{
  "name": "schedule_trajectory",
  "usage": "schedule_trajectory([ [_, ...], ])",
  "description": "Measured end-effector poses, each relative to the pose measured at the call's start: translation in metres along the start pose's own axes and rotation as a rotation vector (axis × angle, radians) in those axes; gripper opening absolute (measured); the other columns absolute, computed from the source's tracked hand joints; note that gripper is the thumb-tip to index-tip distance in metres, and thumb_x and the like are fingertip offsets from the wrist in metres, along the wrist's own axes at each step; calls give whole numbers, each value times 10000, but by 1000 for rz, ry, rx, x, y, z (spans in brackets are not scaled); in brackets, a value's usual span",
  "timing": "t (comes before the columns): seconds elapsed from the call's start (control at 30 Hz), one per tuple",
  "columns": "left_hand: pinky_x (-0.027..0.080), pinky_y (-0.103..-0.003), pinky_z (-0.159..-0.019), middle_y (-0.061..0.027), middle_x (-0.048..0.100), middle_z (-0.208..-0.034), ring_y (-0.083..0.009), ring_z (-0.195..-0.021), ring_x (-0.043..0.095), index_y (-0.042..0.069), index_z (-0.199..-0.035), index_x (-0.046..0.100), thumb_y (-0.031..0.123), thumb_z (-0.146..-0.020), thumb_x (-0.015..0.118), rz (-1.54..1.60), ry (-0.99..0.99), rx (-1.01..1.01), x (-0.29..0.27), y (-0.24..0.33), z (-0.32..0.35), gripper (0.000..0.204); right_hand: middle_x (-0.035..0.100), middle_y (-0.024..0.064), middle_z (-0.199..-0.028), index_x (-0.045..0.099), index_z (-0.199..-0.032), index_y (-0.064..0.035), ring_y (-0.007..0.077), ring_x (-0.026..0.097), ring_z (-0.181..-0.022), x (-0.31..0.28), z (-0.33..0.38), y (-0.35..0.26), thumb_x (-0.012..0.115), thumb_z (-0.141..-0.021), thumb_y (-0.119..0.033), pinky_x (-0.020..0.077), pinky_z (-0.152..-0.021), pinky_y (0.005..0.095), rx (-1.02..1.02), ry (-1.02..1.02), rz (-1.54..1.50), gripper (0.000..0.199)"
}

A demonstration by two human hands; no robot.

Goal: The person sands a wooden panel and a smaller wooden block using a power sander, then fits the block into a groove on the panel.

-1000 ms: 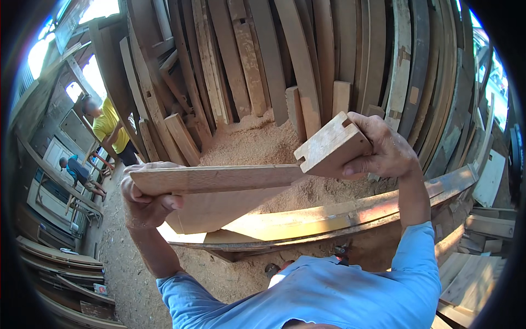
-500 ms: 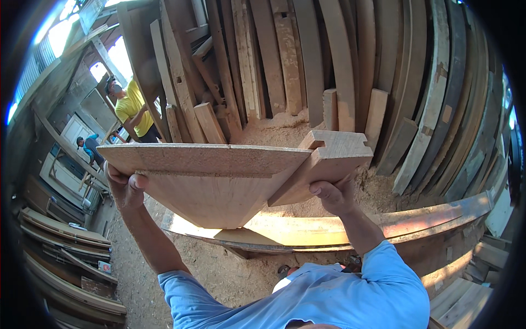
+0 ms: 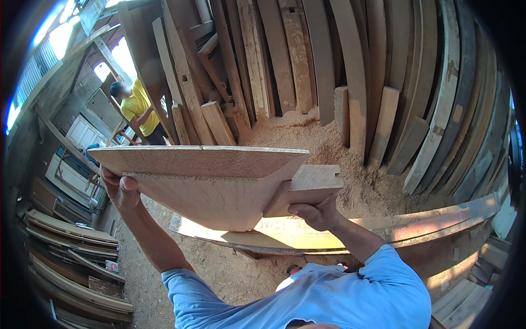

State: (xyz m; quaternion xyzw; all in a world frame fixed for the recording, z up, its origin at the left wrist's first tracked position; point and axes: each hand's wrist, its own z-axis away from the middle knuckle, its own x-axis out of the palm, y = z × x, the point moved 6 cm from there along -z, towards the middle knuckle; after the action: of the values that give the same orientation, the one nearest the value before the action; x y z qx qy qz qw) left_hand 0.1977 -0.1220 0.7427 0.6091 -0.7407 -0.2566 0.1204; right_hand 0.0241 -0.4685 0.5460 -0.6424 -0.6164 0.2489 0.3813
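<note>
A wide, pale wooden panel [image 3: 203,194] is held up in front of me, its thin stepped edge [image 3: 208,160] along the top. At its left end my left hand [image 3: 121,191] is closed, thumb over the near face and fingers behind. A notched wooden board [image 3: 309,189] lies against the panel's right end, partly hidden by it. My right hand [image 3: 319,213] is closed on this board from below, thumb on the near side. Whether the two pieces are locked together I cannot tell. Below them runs a long bench [image 3: 378,230] with sunlit patches.
Many planks [image 3: 320,66] lean upright beyond sawdust [image 3: 296,131] on the ground. Stacked boards [image 3: 76,274] lie at the lower left, more lumber [image 3: 460,301] at the lower right. A person in a yellow shirt [image 3: 137,109] stands at the back left.
My right hand and the notched board have moved left and nearer to me, and the board has turned. The panel has shifted slightly left. The person in yellow has turned their head.
</note>
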Motion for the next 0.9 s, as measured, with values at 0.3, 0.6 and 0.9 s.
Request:
schedule_trajectory([
  [0.3, 531, -353, -904, -74, 649, -1136, -183, -1038, 639, -23, -1256, 517, 616, -588, 931, -144, 73, -91, 14, -25, 30, 1013, 722, 100, -1080, 632, -1182, 11, 150, 686, -967, 9, 4, 48, 813, -859, -99, 578, -846, 321, 44, -43, -49, 386],
  [0.6, 507, -351, -932, -69, 693, -1115, -180, -1053, 644, -24, -1219, 572, 397, -723, 937, 15, 18, -363, -26, -146, 173, 746, 703, 137, -1120, 576, -1250, 32, 174, 683, -1011, 30, -40, 36, 790, -878, -136, 578, -867, 331, 7, -48, -78, 461],
  [0.9, 520, -323, -935, -67, 651, -1149, -168, -1057, 624, -30, -1251, 525, 356, -746, 925, 379, 417, -230, 6, -140, 212, 751, 704, 154, -927, 576, -1222, 38, 233, 721, -865, 71, -129, -75, 850, -816, -396, 594, -799, 350, -272, -177, 373, 654],
])
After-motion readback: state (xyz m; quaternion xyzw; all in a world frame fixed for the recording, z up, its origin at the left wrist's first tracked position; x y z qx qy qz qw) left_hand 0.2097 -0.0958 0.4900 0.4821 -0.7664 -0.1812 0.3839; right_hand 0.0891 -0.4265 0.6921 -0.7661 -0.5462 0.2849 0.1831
